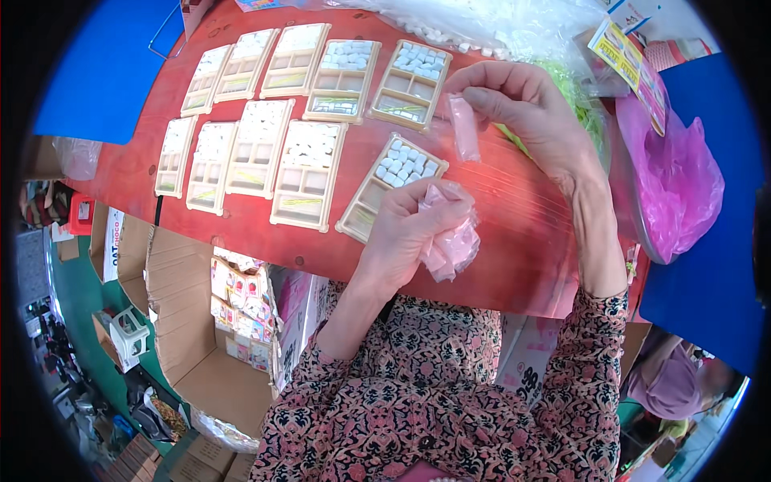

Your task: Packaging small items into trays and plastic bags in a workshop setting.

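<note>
My left hand is closed round a bunch of small pink plastic packets, low over the table's near side. Higher up and to the right, my right hand pinches one slim pink packet by its upper end, and it hangs clear of the trays. Beside my left hand, partly behind it, lies a cream compartment tray with small white pieces in its far section. Another cream tray sits just left of my right hand, with white pieces and thin yellow-green sticks in it.
Several similar trays stand in two rows on the red table. Clear plastic with loose white pieces lies at the far edge. Green strips and a pink plastic bag are at right. An open carton stands below left.
</note>
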`<act>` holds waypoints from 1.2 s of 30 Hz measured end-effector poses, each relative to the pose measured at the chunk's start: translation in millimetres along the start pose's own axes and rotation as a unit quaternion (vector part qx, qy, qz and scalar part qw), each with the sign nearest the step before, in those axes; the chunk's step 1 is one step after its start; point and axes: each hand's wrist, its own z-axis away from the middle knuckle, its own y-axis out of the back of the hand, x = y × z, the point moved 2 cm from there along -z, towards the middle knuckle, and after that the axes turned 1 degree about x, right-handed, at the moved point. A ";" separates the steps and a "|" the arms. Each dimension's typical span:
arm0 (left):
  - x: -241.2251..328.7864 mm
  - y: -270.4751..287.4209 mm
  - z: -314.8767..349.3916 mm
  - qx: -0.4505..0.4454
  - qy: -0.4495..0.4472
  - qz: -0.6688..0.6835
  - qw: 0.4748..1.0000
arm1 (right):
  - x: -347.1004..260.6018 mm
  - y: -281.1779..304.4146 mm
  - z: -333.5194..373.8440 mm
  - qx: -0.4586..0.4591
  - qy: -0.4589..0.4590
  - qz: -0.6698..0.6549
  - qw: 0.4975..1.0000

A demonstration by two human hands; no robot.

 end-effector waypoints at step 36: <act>18.2 32.0 30.6 0.156 -0.071 0.066 0.983 | 21.4 -71.5 -30.3 -0.114 0.088 0.130 0.981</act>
